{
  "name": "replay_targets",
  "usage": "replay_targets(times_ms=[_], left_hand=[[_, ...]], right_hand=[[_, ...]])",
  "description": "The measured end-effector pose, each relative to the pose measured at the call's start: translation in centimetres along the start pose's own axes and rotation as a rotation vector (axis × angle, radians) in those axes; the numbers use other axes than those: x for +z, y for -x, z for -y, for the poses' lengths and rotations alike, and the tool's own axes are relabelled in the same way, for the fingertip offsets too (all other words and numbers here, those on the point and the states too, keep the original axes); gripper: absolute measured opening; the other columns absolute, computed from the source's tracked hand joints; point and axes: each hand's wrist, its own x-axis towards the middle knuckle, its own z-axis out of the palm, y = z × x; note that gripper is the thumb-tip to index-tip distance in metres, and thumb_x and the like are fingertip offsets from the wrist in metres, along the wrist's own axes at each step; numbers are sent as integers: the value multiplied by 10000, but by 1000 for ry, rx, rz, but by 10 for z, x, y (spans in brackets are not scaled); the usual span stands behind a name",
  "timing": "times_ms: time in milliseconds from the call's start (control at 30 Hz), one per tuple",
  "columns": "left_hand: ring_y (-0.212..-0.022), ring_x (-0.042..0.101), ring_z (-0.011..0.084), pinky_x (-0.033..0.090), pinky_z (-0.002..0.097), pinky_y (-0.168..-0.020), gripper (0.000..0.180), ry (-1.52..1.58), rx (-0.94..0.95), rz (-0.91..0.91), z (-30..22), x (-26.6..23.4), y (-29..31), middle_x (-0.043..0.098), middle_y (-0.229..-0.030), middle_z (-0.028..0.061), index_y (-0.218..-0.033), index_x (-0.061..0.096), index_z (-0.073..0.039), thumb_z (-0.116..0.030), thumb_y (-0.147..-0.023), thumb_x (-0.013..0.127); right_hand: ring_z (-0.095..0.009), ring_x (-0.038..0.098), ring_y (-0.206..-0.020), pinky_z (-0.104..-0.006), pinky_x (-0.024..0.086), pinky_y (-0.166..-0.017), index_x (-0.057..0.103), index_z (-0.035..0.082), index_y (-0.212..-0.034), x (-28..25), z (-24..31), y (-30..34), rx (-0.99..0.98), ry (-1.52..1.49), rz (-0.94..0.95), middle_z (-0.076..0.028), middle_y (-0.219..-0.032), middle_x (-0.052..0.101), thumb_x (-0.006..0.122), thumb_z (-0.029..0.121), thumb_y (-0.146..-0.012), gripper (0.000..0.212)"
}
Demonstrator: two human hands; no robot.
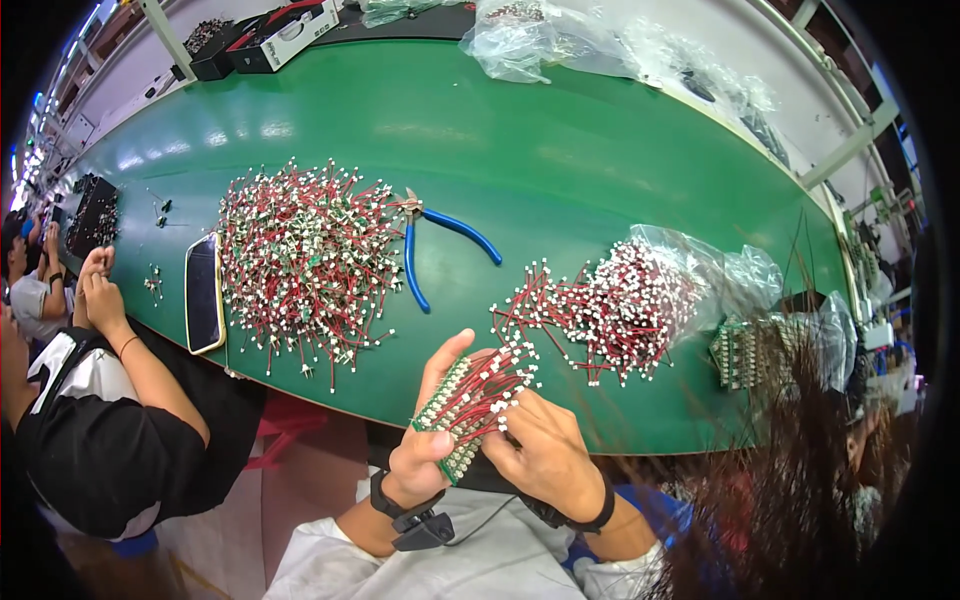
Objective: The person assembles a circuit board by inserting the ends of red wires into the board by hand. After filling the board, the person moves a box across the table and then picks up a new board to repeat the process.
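My left hand point(425, 455) is closed on the edges of a green circuit board panel point(455, 420), thumb on its near side. Rows of pale connectors cover the panel, and several red wires with white plugs point(505, 385) stand out from it to the right. My right hand point(545, 450) is closed at the wires' right side, fingertips pinched by the white plugs; whether a single wire is between them is hidden. Beyond my right hand lies a pile of loose red wires with white plugs point(625, 320), partly inside a clear plastic bag point(750, 275).
A large heap of wired pieces point(305, 260) covers the green table point(400, 110) at left. Beside it lie blue-handled cutters point(415, 260) and a phone point(205, 295). More panels point(750, 350) are stacked at right, behind blurred hair. A co-worker's arm point(150, 370) rests at the left edge.
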Motion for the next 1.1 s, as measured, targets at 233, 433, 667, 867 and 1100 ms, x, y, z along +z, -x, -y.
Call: replay_targets(times_ms=[233, 433, 667, 867, 1100], left_hand=[[-1376, 455, 338, 370, 440, -1164, 1094, -5, -10, -3, 0, 0, 1, 367, -1507, 223, -1571, 124, -17, -300, -712, 739], [-1369, 467, 346, 377, 451, -1161, 1089, 44, 1, 16, 2, -4, -1, 384, -1506, 225, -1573, 113, -17, -296, -719, 728], [-1369, 448, 434, 344, 508, -1182, 1103, 134, -2, 31, 2, -5, -1, 374, -1499, 332, -1566, 70, 17, -257, -719, 721], [-1370, 466, 329, 362, 441, -1165, 1073, -23, -40, 31, 4, -5, 0, 392, -1499, 213, -1572, 125, -17, -329, -734, 718], [-1371, 460, 306, 356, 426, -1162, 1046, -31, -64, 65, 3, -4, -1, 383, -1496, 193, -1570, 143, -18, -335, -755, 716]], right_hand=[[-303, 612, -695, -411, 516, -611, 600, 26, -836, 3, 2, 3, 41, -29, -39, -104, -772, 562, 710, 12, -749, 142], [-302, 605, -630, -392, 500, -570, 604, 7, -853, 12, 3, 6, 148, -141, -119, -113, -753, 578, 685, -23, -772, 118], [-300, 600, -596, -384, 490, -544, 603, -3, -851, 12, 3, 8, 173, -185, -118, -116, -735, 581, 671, -39, -774, 109], [-293, 605, -674, -402, 506, -605, 578, 21, -800, 9, -3, 9, 36, -5, -75, -105, -748, 561, 700, -3, -756, 132], [-296, 613, -734, -414, 519, -647, 569, 34, -789, 3, -6, 9, -34, 38, -9, -106, -790, 569, 723, 29, -730, 165]])
